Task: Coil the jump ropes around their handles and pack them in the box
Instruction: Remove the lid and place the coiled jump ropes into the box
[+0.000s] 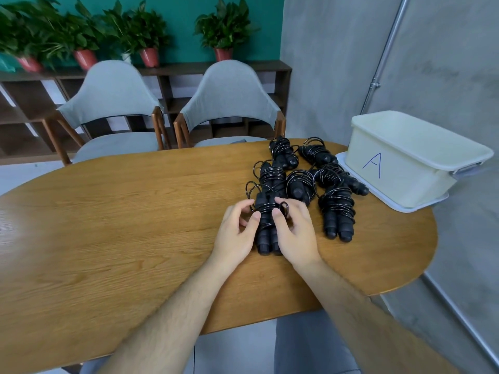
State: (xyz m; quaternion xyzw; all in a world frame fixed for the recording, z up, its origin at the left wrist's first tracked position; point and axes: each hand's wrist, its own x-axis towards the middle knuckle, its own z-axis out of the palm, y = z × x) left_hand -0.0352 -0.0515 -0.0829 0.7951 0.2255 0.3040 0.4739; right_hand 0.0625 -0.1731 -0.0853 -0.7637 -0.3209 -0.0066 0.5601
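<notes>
**Both Hands on One Coiled Rope, Box Waiting at the Table's End**

The cream box [399, 168], marked with a blue "A" on its side, stood on a white tray [421, 206] at the far rounded end of the wooden surface [121, 211]. From where I stood I could not tell whether it was open on top.

Away from the box, toward the person, lay the jump rope [266, 238] being worked on: two black handles side by side, thin black cord wound round them. The left hand [237, 233] and the right hand [294, 233] flanked it. The fingers of both were curled in on the bundle, the two thumbs pressing its upper coils, and the right forefinger hooked over a loose loop of cord.

Between that rope and the box lay the other coiled ropes [337, 211], black bundles crowded together, some touching. The nearest to the box rested just beside the tray. One longer bundle lay apart from the held rope, on the box's side of it, handles pointing toward the person.

Beyond the surface, farther from the box, two grey chairs [113, 90] were drawn up. Behind them a low dark shelf [27, 103] carried potted plants [226, 31] in red pots against a green wall.
</notes>
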